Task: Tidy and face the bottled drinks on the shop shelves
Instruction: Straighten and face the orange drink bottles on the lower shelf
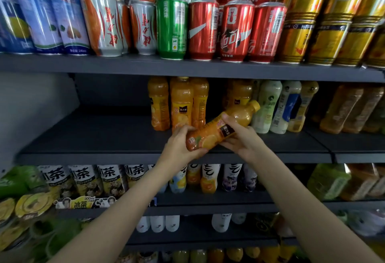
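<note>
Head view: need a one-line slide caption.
Both hands, left hand and right hand, hold a tilted orange juice bottle over the middle shelf, beside upright orange juice bottles.

"冰茶" and "900ml" are printed on the shelf strip (83, 202) under the tea bottles (83, 179), whose white labels show "茶" in large black characters. "240ml" is printed at the foot of a blue-and-white can (70, 17) on the top shelf. Other labels are too blurred to be read.
</note>
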Demonstrator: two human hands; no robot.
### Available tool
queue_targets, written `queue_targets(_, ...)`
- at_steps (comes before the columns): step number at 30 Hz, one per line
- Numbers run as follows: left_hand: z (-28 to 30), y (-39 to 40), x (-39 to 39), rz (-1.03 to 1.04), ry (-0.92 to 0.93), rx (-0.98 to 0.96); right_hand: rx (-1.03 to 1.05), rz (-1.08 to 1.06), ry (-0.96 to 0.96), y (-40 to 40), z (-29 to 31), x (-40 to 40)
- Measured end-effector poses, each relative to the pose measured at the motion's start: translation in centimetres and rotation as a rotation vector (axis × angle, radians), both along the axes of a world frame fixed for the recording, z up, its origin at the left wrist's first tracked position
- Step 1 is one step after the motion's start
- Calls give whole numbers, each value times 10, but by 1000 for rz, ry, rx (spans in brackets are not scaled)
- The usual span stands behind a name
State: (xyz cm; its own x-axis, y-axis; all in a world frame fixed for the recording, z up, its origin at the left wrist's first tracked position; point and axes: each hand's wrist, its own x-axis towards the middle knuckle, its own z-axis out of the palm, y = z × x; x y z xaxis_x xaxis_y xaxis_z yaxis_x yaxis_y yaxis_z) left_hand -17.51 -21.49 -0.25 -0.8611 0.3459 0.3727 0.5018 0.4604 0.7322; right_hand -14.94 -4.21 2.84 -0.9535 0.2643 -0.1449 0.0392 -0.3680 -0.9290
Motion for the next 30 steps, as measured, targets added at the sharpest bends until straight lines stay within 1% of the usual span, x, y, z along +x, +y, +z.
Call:
queue_targets(2, 4, 0, 2, -9, 61, 19, -71, -75, 11, -2, -1, 2)
queue_targets(3, 6, -1, 1, -22, 33, 39, -72, -90, 29, -2, 0, 4)
queue_targets(4, 8, -2, 0, -33, -44, 67, -58, -90, 55, -1, 2, 6)
queue_targets(5, 10, -4, -1, -57, -172, 116, -42, -85, 85, 1, 4, 8)
queue_targets(8, 18, -10, 0, -261, -746, 387, -20, -32, 176, 7, 11, 14)
queue_targets(9, 18, -11, 2, -323, -857, 454, -26, -10, 201, 8, 13, 16)
queue_targets(10, 17, -11, 3, -363, -898, 507, -35, 13, 219, 10, 14, 17)
queue_targets(12, 15, -8, 4, -361, -867, 590, -17, 47, 219, 13, 16, 19)
queue_targets(13, 14, -6, 4, -318, -806, 590, 28, 53, 192, 14, 16, 20)
queue_targets(14, 12, -4, 4, -243, -696, 537, 73, 54, 152, 15, 15, 21)
queue_targets(15, 11, -4, 4, -144, -552, 434, 93, 52, 111, 15, 14, 21)
queue_targets(17, 9, -3, 4, 5, -260, 218, 41, 34, 58, 13, 8, 21)
queue_targets(18, 9, -3, 6, 16, -148, 166, 0, 11, 53, 12, 5, 20)
queue_targets(20, 9, -3, 8, -3, -25, 131, -62, -37, 65, 8, 3, 19)
queue_targets(23, 9, -3, 6, 3, 36, 96, -59, -47, 117, 8, 1, 18)
queue_targets(30, 0, 0, -3, -5, 60, 3, 98, -9, 213, 14, 1, 20)
